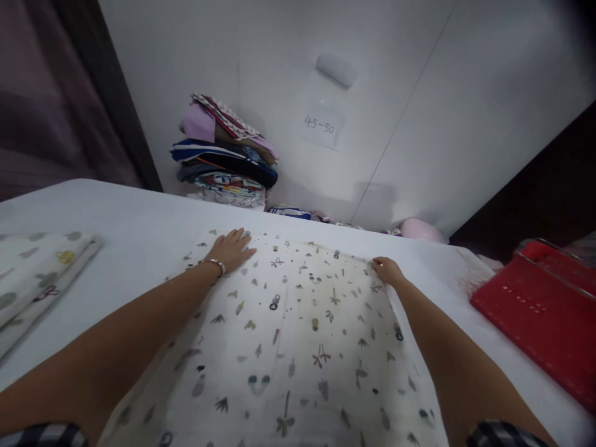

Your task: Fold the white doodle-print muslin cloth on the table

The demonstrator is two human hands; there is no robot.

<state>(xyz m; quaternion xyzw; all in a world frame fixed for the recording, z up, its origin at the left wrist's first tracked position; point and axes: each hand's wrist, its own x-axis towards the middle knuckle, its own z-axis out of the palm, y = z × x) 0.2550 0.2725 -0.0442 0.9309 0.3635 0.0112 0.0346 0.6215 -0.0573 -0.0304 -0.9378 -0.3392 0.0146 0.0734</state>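
Observation:
A white cloth [298, 347] printed with small leaves, palm trees and sunglasses lies spread over the white table and runs down toward me. My left hand [230, 250] rests flat near its far left corner, fingers spread on the fabric. At the far right corner, my right hand [387, 270] is closed, its thumb and fingers pinching the cloth's edge. A silver-coloured bracelet [216, 266] circles my left wrist.
Folded spotted cloth [41, 273] lies at the left on the table [125, 211]. Behind the far edge rises a stack of folded textiles [228, 155]. A red bag [540, 310] sits at the right. A paper marked "45-50" [321, 125] hangs on the wall.

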